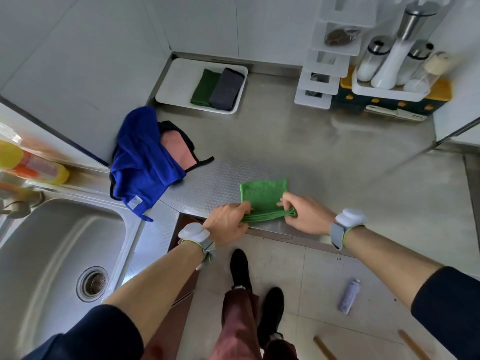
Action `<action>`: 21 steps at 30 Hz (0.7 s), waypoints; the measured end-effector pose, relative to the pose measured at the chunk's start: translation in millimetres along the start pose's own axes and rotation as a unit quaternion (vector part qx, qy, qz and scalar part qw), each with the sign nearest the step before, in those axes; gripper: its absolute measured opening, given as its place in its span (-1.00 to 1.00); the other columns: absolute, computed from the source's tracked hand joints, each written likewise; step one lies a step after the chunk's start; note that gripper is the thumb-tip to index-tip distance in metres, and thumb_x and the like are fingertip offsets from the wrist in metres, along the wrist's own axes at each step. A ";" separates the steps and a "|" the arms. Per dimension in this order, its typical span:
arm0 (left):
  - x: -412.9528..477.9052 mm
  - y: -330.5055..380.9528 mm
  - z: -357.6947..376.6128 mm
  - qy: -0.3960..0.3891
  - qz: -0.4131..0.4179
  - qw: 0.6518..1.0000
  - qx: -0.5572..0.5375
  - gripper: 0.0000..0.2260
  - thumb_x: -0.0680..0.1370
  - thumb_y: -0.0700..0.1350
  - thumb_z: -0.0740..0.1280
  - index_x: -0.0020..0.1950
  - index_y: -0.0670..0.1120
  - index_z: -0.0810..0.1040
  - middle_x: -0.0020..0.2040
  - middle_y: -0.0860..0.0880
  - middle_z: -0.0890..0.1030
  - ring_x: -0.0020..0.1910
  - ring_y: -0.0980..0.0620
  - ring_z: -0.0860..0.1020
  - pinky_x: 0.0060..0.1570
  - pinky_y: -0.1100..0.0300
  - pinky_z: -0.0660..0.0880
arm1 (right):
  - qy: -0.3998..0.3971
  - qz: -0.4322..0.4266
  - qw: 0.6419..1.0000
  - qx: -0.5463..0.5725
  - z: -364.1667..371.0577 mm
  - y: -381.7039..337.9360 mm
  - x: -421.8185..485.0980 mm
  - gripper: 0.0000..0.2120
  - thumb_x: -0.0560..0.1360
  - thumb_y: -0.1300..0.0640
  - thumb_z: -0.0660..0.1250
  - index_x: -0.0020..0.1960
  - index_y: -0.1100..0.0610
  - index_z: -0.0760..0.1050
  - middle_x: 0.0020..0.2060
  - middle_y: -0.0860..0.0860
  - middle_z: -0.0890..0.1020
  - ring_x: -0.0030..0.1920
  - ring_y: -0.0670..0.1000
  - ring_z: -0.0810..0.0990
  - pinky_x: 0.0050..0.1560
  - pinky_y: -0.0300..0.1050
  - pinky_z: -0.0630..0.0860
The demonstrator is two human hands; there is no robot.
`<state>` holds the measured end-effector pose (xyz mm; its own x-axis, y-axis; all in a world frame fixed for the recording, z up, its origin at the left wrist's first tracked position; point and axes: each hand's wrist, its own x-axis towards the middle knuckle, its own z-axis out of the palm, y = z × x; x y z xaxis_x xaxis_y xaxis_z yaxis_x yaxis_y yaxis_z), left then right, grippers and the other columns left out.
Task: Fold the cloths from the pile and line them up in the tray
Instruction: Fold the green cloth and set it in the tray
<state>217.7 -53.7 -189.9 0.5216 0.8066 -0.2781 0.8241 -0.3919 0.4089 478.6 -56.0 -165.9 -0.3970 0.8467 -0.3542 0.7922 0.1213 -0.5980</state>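
While the left hand pinches the near left corner of the bright green cloth, the right hand pinches its near right corner, fingers curled over the layered edge. The cloth lies folded at the front edge of the steel counter. Left of it, against the wall, sits the pile: a crumpled blue cloth draped over a pink cloth. Farther back in the corner, the white tray holds a folded dark green cloth touching a folded grey cloth on its right. The sink lies to the left.
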 end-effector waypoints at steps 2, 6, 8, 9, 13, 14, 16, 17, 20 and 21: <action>7.7 1.5 -1.7 0.052 -0.093 0.989 -0.105 -0.75 0.49 -0.08 0.35 0.14 -0.02 0.45 -0.08 -0.07 0.67 -0.09 -0.17 0.63 -0.10 0.03 0.53 | 0.049 0.057 0.995 0.072 -3.7 1.0 10.4 -0.84 0.50 0.20 0.38 -0.04 0.10 0.39 -0.06 0.12 0.71 -0.03 0.07 0.66 -0.01 0.04 0.53; 32.1 -3.3 -2.5 0.100 -0.229 0.912 -0.325 -0.78 0.51 -0.10 0.44 0.13 -0.07 0.56 -0.07 -0.10 0.72 -0.05 -0.15 0.67 0.03 -0.03 0.60 | 0.139 0.156 0.956 0.208 -1.3 11.8 35.3 -0.84 0.50 0.18 0.46 -0.01 0.14 0.49 -0.24 0.12 0.71 -0.24 0.10 0.63 -0.03 0.14 0.58; 43.6 -8.6 0.7 0.106 -0.264 0.880 -0.381 -0.81 0.52 -0.07 0.46 0.10 -0.09 0.59 -0.06 -0.11 0.72 -0.05 -0.15 0.69 0.04 -0.10 0.62 | 0.158 0.192 0.932 0.262 4.1 19.3 45.7 -0.87 0.49 0.17 0.48 -0.06 0.12 0.52 -0.17 0.17 0.73 -0.11 0.19 0.71 0.03 0.25 0.62; 47.7 -10.5 1.9 0.110 -0.274 0.868 -0.399 -0.85 0.53 -0.05 0.47 0.04 -0.06 0.60 -0.07 -0.11 0.72 -0.07 -0.16 0.69 0.03 -0.12 0.63 | 0.166 0.205 0.926 0.271 6.4 22.0 49.4 -0.87 0.48 0.16 0.49 -0.10 0.09 0.52 -0.15 0.18 0.73 -0.07 0.21 0.71 0.03 0.28 0.61; 61.0 -17.6 8.1 0.117 -0.303 0.863 -0.388 -0.86 0.52 0.05 0.45 -0.13 0.03 0.57 -0.15 -0.07 0.71 -0.14 -0.17 0.68 -0.05 -0.12 0.65 | 0.182 0.234 0.916 0.268 14.2 30.7 62.1 -0.80 0.48 0.11 0.49 -0.21 0.02 0.47 -0.18 0.18 0.72 -0.10 0.22 0.70 -0.02 0.28 0.62; 62.8 -18.2 8.1 0.113 -0.307 0.866 -0.378 -0.84 0.52 0.07 0.44 -0.14 0.02 0.57 -0.17 -0.06 0.70 -0.15 -0.17 0.68 -0.07 -0.11 0.65 | 0.187 0.237 0.917 0.262 14.6 30.9 63.8 -0.79 0.48 0.11 0.49 -0.21 0.01 0.47 -0.20 0.17 0.72 -0.11 0.23 0.70 -0.04 0.27 0.62; 66.4 -19.2 7.5 0.101 -0.314 0.868 -0.370 -0.83 0.52 0.09 0.44 -0.14 0.02 0.58 -0.17 -0.06 0.70 -0.14 -0.18 0.68 -0.08 -0.10 0.65 | 0.197 0.240 0.919 0.243 14.2 30.6 66.7 -0.77 0.47 0.09 0.50 -0.23 0.01 0.46 -0.23 0.16 0.71 -0.16 0.23 0.70 -0.07 0.20 0.63; 68.2 -19.8 6.8 0.095 -0.317 0.868 -0.371 -0.83 0.52 0.08 0.44 -0.13 0.01 0.58 -0.16 -0.07 0.70 -0.13 -0.19 0.68 -0.09 -0.10 0.66 | 0.201 0.240 0.921 0.231 14.0 29.3 67.6 -0.77 0.46 0.08 0.51 -0.24 0.01 0.45 -0.24 0.14 0.71 -0.17 0.22 0.70 -0.09 0.16 0.63; 71.8 -20.5 4.0 0.087 -0.323 0.866 -0.371 -0.84 0.52 0.03 0.46 -0.18 0.00 0.59 -0.17 -0.08 0.71 -0.15 -0.18 0.69 -0.12 -0.09 0.66 | 0.225 0.232 0.934 0.155 15.1 21.0 67.1 -0.79 0.45 0.05 0.50 -0.14 0.05 0.46 -0.25 0.08 0.69 -0.16 0.20 0.67 -0.13 0.07 0.59; 73.0 -20.5 3.3 0.086 -0.325 0.867 -0.367 -0.82 0.52 0.02 0.46 -0.23 -0.01 0.58 -0.19 -0.09 0.71 -0.18 -0.17 0.68 -0.13 -0.09 0.66 | 0.240 0.220 0.939 0.109 16.6 16.5 65.7 -0.78 0.46 0.04 0.48 -0.07 0.06 0.45 -0.22 0.06 0.67 -0.15 0.20 0.64 -0.15 0.06 0.57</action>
<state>239.6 11.8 -221.4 -0.0932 0.8308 -0.5487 0.5362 0.5062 0.6754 457.9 -7.0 -210.9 0.2426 0.9328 -0.2666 0.6967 -0.3588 -0.6211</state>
